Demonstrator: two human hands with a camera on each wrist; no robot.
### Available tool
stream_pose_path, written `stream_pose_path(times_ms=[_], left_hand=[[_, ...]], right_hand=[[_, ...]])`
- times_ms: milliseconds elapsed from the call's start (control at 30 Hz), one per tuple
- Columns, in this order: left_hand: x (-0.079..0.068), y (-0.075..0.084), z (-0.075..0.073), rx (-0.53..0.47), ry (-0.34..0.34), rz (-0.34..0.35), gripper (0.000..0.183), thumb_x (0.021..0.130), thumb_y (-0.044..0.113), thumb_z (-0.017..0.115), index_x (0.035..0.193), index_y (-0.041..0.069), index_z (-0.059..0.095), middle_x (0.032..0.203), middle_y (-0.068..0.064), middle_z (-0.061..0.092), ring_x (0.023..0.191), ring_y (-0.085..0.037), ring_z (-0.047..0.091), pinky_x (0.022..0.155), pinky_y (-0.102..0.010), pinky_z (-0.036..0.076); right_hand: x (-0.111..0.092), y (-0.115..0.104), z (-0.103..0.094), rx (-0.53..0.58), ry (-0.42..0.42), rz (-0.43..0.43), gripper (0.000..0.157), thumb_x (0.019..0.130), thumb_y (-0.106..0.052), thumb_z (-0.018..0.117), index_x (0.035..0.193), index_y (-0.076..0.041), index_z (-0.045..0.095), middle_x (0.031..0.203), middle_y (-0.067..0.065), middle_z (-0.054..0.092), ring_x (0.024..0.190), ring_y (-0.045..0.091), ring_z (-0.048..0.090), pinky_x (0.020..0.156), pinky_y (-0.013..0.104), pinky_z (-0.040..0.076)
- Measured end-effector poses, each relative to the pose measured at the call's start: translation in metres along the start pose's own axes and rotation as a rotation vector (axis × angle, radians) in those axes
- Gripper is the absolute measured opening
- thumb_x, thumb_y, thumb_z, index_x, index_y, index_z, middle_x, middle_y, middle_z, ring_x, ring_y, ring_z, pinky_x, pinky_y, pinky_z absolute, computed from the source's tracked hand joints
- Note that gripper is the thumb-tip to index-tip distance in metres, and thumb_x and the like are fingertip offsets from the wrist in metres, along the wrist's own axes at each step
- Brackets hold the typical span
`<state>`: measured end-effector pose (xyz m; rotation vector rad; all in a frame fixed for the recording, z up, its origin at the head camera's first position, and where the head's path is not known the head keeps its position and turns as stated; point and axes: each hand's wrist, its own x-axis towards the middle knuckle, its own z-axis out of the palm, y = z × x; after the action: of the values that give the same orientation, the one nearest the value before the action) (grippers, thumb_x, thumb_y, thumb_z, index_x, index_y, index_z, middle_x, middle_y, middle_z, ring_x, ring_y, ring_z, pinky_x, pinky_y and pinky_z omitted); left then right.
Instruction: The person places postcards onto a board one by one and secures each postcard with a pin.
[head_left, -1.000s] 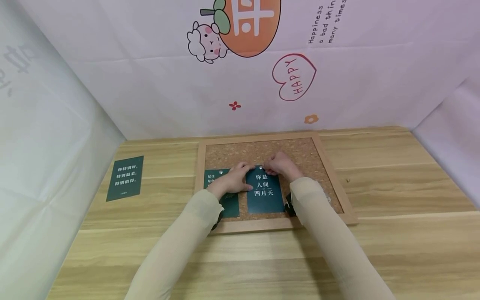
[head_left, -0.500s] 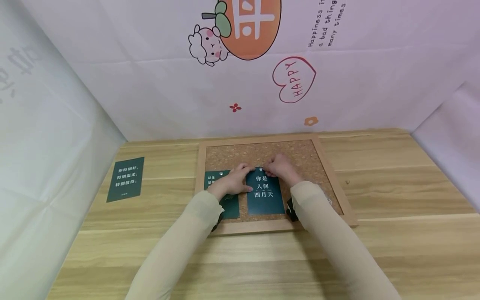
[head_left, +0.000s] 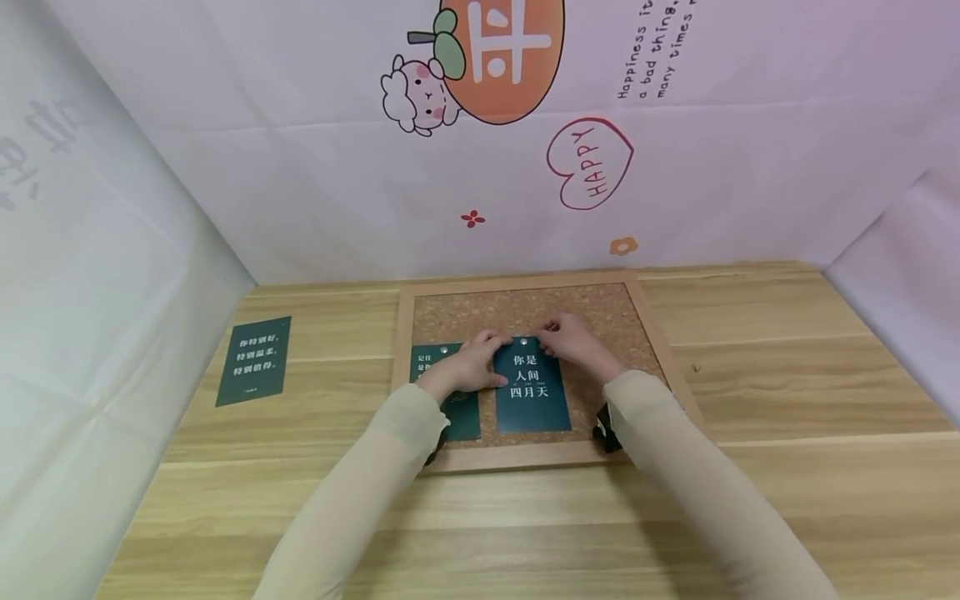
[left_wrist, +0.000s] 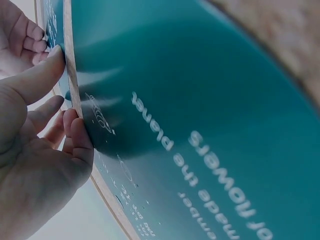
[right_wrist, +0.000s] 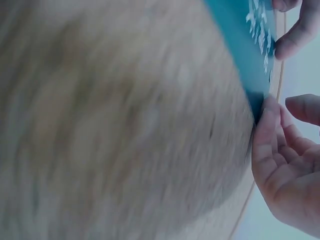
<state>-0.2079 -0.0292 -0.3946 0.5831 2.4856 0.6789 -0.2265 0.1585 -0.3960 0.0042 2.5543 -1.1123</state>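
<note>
Dark green, the middle card (head_left: 532, 408) lies on the cork board (head_left: 517, 307) between the two hands, its long axis running from the person's side toward the back cloth (head_left: 330, 200). A silvery pin (head_left: 523, 342) sits near the middle of its far edge, with fingertips close by on either side; neither hand is clearly nearer to it.

The left hand (head_left: 472, 364) spreads its thumb and index finger along the card's left side, the thumb at the left edge and the index finger by the far left corner; it presses or rests there and grips nothing. The right hand (head_left: 572, 340) is at the far right corner. Its fingers are loosely bent, and the right wrist view shows a gap among the digits and fingertips at the card's edge; nothing shows in its grasp, though the exact contact is hard to tell.

Beneath the left hand lies the left card (head_left: 463, 419), partly hidden, with a second pin (head_left: 444, 351) near its far edge; bare cork separates the two cards. Off the board to the left, a third card (head_left: 253, 361) lies on the bench (head_left: 487, 533), well apart from both hands. No container shows; the wooden frame (head_left: 517, 456) surrounds the cork and both pinned cards.
</note>
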Motion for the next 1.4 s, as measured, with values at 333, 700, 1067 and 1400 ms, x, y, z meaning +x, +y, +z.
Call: stream_pose_path(times_ms=[333, 700, 1067, 1400], left_hand=[[-0.005, 0.004, -0.001, 0.003, 0.002, -0.006, 0.063, 0.094, 0.021, 0.061, 0.149, 0.012, 0.031, 0.157, -0.01, 0.021, 0.145, -0.03, 0.022, 0.117, -0.044, 0.024], [-0.005, 0.004, 0.001, -0.009, 0.013, -0.012, 0.063, 0.094, 0.02, 0.061, 0.149, 0.014, 0.031, 0.158, -0.009, 0.02, 0.146, -0.031, 0.019, 0.117, -0.047, 0.025], [-0.004, 0.003, 0.0, 0.001, 0.01, -0.016, 0.064, 0.094, 0.021, 0.061, 0.15, 0.014, 0.031, 0.158, -0.009, 0.021, 0.146, -0.03, 0.021, 0.117, -0.046, 0.025], [-0.003, 0.003, 0.001, 0.002, 0.007, -0.017, 0.064, 0.094, 0.021, 0.061, 0.15, 0.014, 0.03, 0.158, -0.008, 0.02, 0.146, -0.03, 0.02, 0.117, -0.046, 0.024]], right_hand=[[-0.012, 0.022, -0.036, -0.144, 0.029, -0.063, 0.034, 0.1, -0.018, 0.044, 0.118, 0.007, 0.057, 0.117, 0.027, 0.058, 0.098, 0.031, 0.059, 0.077, 0.036, 0.05], [-0.03, 0.049, -0.081, -0.2, 0.039, -0.063, 0.04, 0.101, -0.023, 0.041, 0.128, 0.005, 0.051, 0.13, 0.031, 0.048, 0.115, 0.043, 0.05, 0.086, 0.049, 0.047], [-0.04, 0.077, -0.106, -0.24, 0.053, -0.075, 0.045, 0.102, -0.029, 0.042, 0.13, 0.006, 0.049, 0.132, 0.035, 0.045, 0.121, 0.05, 0.044, 0.092, 0.058, 0.043], [-0.042, 0.096, -0.114, -0.229, -0.03, -0.054, 0.048, 0.102, -0.025, 0.041, 0.139, 0.005, 0.04, 0.139, 0.041, 0.033, 0.124, 0.055, 0.037, 0.092, 0.061, 0.042]])
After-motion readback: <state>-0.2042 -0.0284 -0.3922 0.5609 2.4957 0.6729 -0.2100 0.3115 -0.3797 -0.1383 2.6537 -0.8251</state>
